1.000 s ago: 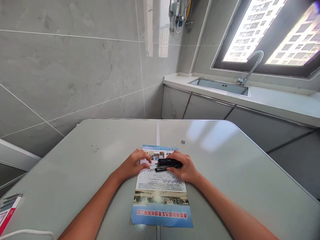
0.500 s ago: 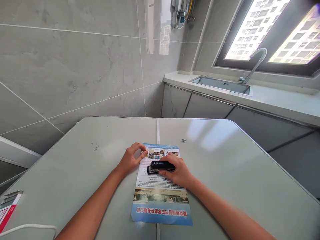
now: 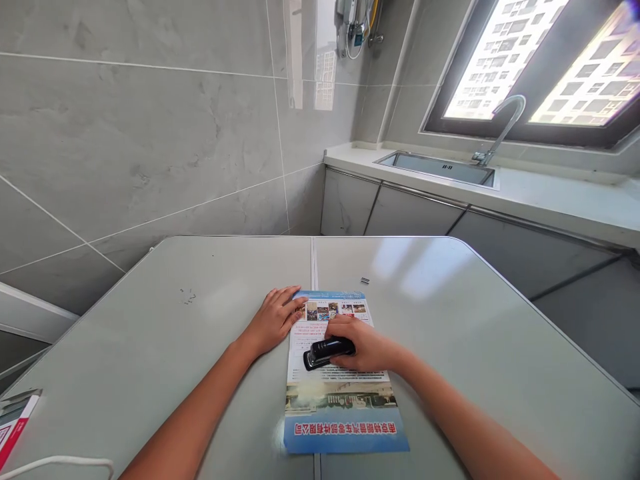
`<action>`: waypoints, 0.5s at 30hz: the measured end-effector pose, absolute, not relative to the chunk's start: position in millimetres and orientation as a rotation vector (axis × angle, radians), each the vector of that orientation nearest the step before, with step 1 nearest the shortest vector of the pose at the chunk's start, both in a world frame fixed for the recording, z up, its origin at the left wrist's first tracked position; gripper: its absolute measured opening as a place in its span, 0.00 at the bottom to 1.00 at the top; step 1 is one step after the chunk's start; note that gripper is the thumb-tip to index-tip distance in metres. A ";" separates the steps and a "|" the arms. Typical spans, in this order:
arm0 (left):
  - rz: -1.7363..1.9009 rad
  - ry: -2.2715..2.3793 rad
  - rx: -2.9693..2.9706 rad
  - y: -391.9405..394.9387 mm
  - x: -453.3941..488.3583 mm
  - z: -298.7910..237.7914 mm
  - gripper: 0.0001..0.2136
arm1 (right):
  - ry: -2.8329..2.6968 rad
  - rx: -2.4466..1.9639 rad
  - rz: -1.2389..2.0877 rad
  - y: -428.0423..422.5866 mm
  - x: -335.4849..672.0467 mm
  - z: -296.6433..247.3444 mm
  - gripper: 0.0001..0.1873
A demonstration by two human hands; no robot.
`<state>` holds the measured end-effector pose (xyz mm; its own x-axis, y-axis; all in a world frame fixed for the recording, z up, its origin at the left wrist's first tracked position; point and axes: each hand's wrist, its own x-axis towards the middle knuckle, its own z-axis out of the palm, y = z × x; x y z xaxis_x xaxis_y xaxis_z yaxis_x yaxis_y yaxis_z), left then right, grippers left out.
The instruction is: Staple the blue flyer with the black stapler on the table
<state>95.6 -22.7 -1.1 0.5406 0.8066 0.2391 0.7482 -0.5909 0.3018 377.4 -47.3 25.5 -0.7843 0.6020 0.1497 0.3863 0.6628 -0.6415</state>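
Note:
A printed flyer (image 3: 345, 430) with blue ends, photos and text lies on the table, its large red characters upside down to me. My left hand (image 3: 273, 320) rests palm down, fingers stretched out, with the fingertips on the flyer's upper left edge. My right hand (image 3: 367, 343) is closed around a black stapler (image 3: 327, 351) over the middle of the sheet. The stapler's front end points left and slightly toward me. Its rear end is hidden in my right hand.
A short strip of staples (image 3: 365, 281) lies beyond the flyer. Loose staples (image 3: 188, 296) are scattered at the left. A red and white box (image 3: 15, 423) and a white cable (image 3: 60, 460) sit at the near left. A counter with a sink (image 3: 440, 168) stands behind.
My left hand has gone from a pinch at the edge to lying flat with fingers spread. The flyer has shifted right. The stapler has moved slightly right and toward me, its front turned nearer.

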 end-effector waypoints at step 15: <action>0.566 1.334 2.563 -28.5 109.3 5.6 0.15 | -2.599 -0.857 0.882 -50.4 418.7 36.2 0.12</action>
